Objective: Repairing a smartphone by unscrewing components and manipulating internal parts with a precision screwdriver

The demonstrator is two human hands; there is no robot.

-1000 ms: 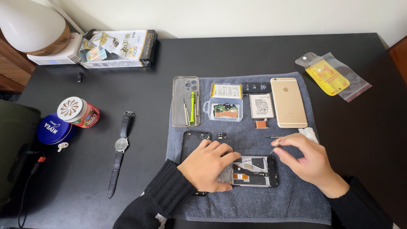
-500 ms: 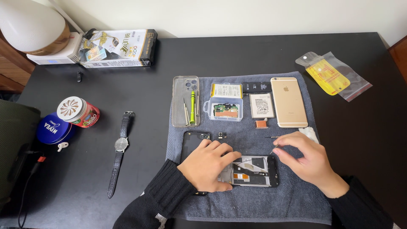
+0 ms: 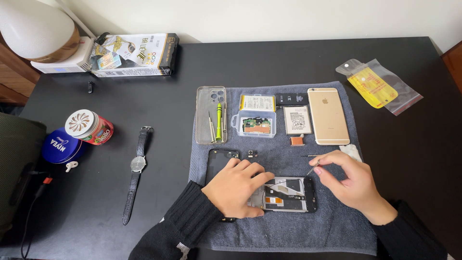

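Note:
An opened black phone lies on a grey towel, its inner parts showing. My left hand presses flat on the phone's left end and holds it down. My right hand pinches a thin metal tool whose tip points toward the phone's upper right corner. A black back cover lies just left of my left hand, partly under it. A small camera part sits above my left fingers.
On the towel's far side: a clear case with green screwdriver, a small plastic box, two batteries, a gold phone. A wristwatch, a red tin, a blue tin lie left. A yellow bag lies right.

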